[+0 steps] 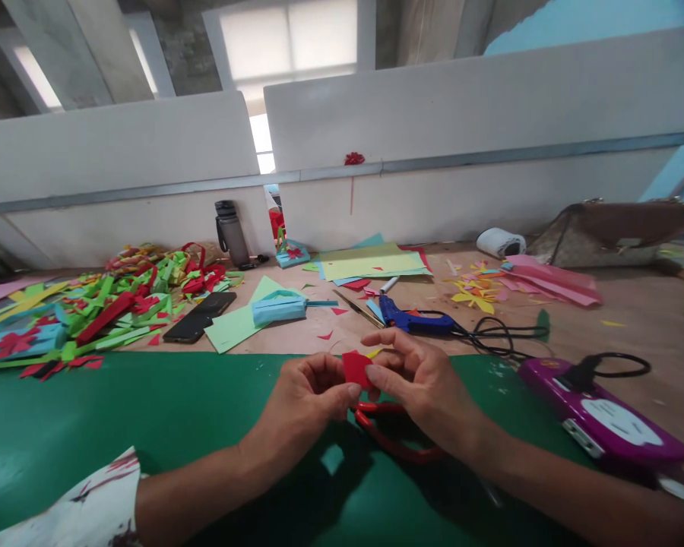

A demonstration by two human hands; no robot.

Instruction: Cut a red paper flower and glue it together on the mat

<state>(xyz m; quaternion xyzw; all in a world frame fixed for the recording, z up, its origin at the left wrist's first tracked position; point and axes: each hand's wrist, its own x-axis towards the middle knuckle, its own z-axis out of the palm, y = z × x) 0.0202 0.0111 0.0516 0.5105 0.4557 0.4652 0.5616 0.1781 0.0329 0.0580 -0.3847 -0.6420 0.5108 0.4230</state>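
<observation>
Between both hands, over the green mat [216, 425], is a small piece of red paper [356, 369]. My left hand [313, 391] pinches its left edge between thumb and fingers. From the other side, my right hand [413, 376] grips the right edge with the thumb in front and the fingers curled behind. A bit of yellow shows just behind the paper; I cannot make out what it is. Red-handled scissors [396, 441] lie below the right hand on the mat, their blades hidden.
A blue glue gun [416, 317] with a black cord lies beyond my hands. The purple power strip [609, 422] is at right. Green and red paper scraps [131, 296] pile up at left near a phone [199, 317]. A bottle [232, 234] and folded blue paper [278, 308] stand farther back.
</observation>
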